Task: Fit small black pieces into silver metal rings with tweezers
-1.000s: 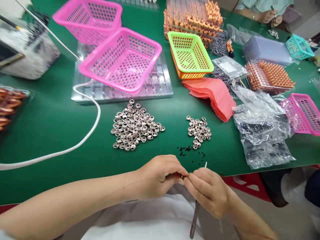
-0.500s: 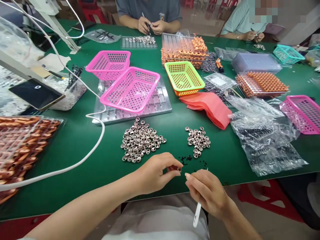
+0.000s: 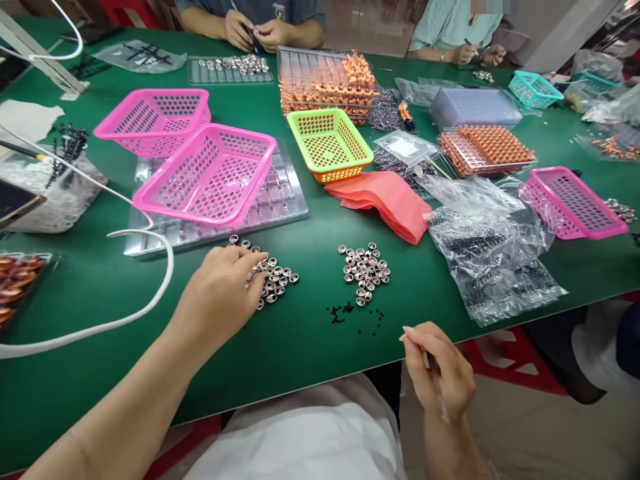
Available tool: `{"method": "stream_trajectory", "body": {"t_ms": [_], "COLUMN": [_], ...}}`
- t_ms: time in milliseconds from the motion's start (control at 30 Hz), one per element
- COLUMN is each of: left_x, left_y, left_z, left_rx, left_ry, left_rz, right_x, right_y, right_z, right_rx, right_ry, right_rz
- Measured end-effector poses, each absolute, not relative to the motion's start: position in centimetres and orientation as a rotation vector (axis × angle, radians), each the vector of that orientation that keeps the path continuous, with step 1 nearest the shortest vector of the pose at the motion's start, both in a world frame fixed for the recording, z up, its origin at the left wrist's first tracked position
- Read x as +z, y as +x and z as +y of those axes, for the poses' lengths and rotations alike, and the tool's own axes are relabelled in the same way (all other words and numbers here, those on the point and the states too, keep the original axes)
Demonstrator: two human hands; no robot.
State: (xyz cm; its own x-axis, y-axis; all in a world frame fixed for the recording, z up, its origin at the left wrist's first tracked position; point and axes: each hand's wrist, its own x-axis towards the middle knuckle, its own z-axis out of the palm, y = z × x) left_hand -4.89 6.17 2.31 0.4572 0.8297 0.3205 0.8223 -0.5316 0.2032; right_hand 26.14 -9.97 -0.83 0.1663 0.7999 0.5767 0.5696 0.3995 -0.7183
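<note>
My left hand point(image 3: 220, 287) reaches over the left pile of small silvery metal cups point(image 3: 280, 277), covering part of it. Its thumb and index finger are spread among the cups, with gaps between the fingertips. My right hand point(image 3: 440, 367) is at the table's front edge, fingers closed round a slim white stick-like tool point(image 3: 443, 405), mostly hidden and blurred. Between the hands, a smaller pile of the same metal cups point(image 3: 366, 270) sits on the green table point(image 3: 310, 347). Tiny black pieces point(image 3: 345, 309) are scattered just in front of it.
Two pink baskets point(image 3: 210, 173) overlap a metal tray point(image 3: 295, 200). Behind a folded red cloth point(image 3: 385, 200) stands a green basket point(image 3: 330, 143). Plastic bags of black parts point(image 3: 493, 260) lie right. A white cable point(image 3: 150, 313) crosses the left side. Two people point(image 3: 255, 23) work opposite.
My left hand has moved left from beside the right hand, where it pinched a small metal cup, to the left pile. My right hand has drawn away to the right, still holding the tool.
</note>
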Motion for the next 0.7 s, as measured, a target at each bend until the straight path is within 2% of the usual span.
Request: {"method": "stream_trajectory", "body": {"t_ms": [67, 200, 367, 700], "left_x": [2.8, 3.1, 2.1, 0.9], "left_y": [-2.7, 2.7, 7.0, 8.2], "left_z": [5.2, 3.5, 3.7, 4.2], "left_rx": [0.665, 0.432, 0.170, 0.212], "left_ry": [2.639, 2.573, 2.528, 2.463], "left_rz": [1.357, 0.985, 0.960, 0.941], "right_x": [-0.9, -0.9, -1.0, -1.8], "right_y": [26.0, 25.4, 25.3, 26.4], "right_z": [-9.8, -9.3, -9.7, -11.0], "right_rx": [0.281, 0.411, 0.437, 0.508], "right_ry": [-1.314, -1.368, -1.383, -1.400], "right_rz": [-1.333, -1.104, -1.071, -1.048]}}
